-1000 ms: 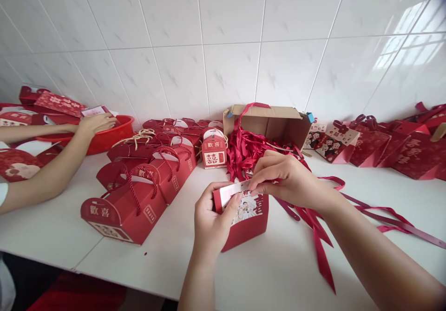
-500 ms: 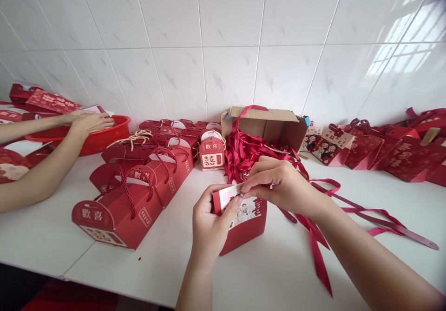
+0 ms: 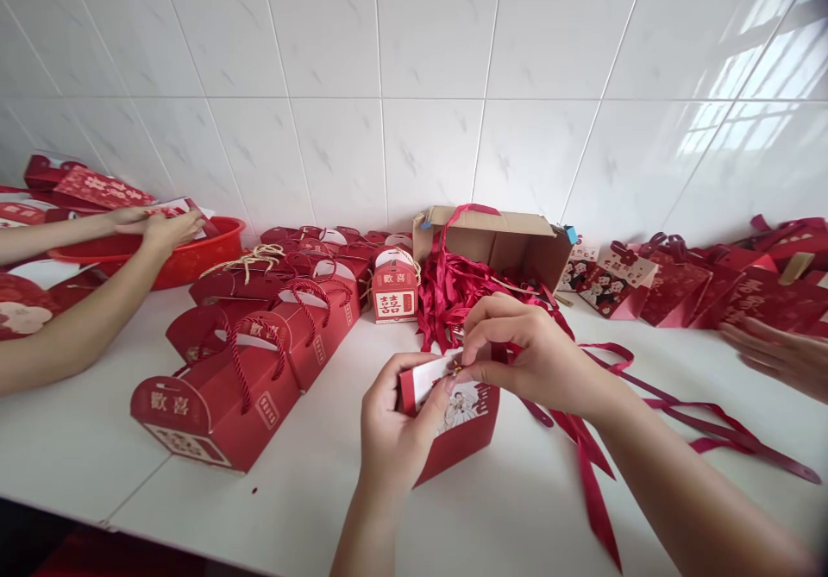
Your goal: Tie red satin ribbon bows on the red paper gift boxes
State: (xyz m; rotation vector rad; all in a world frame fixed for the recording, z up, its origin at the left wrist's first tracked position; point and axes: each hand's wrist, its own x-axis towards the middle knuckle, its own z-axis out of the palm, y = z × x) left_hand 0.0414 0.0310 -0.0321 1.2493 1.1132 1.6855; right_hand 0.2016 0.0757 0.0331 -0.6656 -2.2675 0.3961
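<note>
My left hand is closed around the left end of a small red gift box, thumb on its near side and fingers behind. The box stands tilted above the white table, with a white top flap and a printed couple on its side. At its top edge, my right hand pinches a small gold-coloured piece between thumb and index finger, close to my left thumb. The exact form of this piece is hidden by the fingertips. Red ribbons lie just to the right, partly under my right forearm.
Red handled gift boxes stand in rows at left. Behind my hands, a cardboard carton lies on its side, spilling ribbons. Another person's hands hold red-and-white packets over a red basin. At right, a hand touches red bags.
A person's hand has come in at the right edge by the red bags. The person at left has lifted packets from the basin. My two hands keep nearly the same grip.
</note>
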